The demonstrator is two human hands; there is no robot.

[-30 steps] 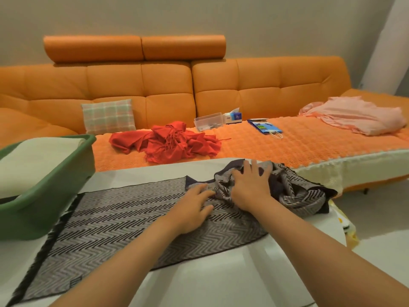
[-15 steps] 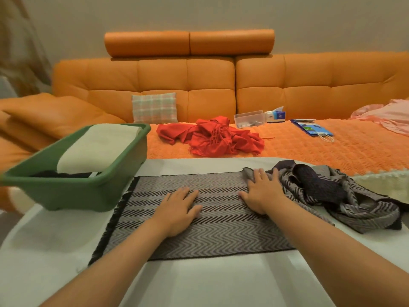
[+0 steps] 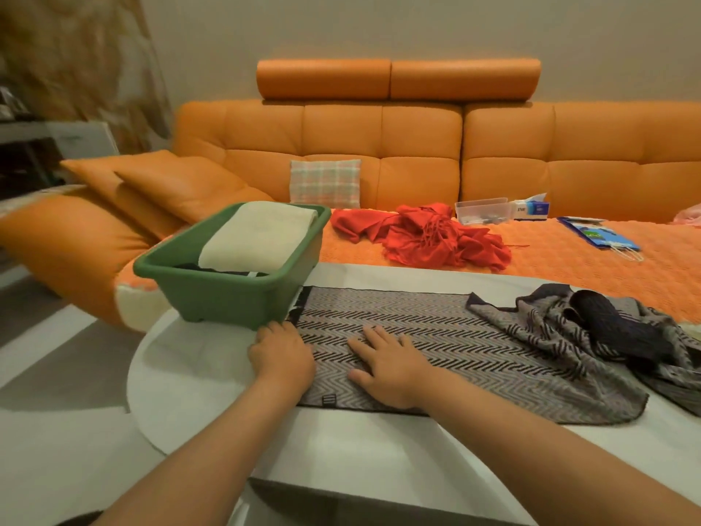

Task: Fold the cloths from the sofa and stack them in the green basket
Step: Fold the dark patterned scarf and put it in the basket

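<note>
A: status on hands?
B: left hand (image 3: pixel 281 353) sits at the left end of the grey zigzag scarf (image 3: pixel 436 347), knuckles up, fingers curled down at the scarf's short edge. Can't tell if it's pinching the edge or just resting, fingertips are hidden under the hand.
A: right?
B: right hand (image 3: pixel 390 364) is flat, palm down, fingers spread, on the scarf just beside the left. Holding nothing, only pressing the cloth.
A: scarf layout?
B: left part lies flat on the white table (image 3: pixel 212 389), long axis running left-right. Right part is bunched in a loose heap near the table's right side, dark underside showing in the folds. Small dark tag at the near edge, between the wrists.
A: basket?
B: green basket (image 3: pixel 231 294) is on the table's far-left corner, touching or nearly touching the scarf's left end, just beyond the left hand. Inside: a folded cream cloth (image 3: pixel 258 241) on top, sth dark under it, can't ID.
A: sofa?
B: orange sofa (image 3: pixel 379 146) behind the table. Crumpled red cloth (image 3: pixel 428 237) on the seat, centre. Plaid cushion (image 3: pixel 325 183) against the backrest. Clear plastic box (image 3: pixel 481 210) and tissue pack (image 3: pixel 533 208) to the right of the red cloth, blue bag (image 3: pixel 599 239) further right. Pink cloth (image 3: pixel 688 216) just visible at the frame's right edge.
</note>
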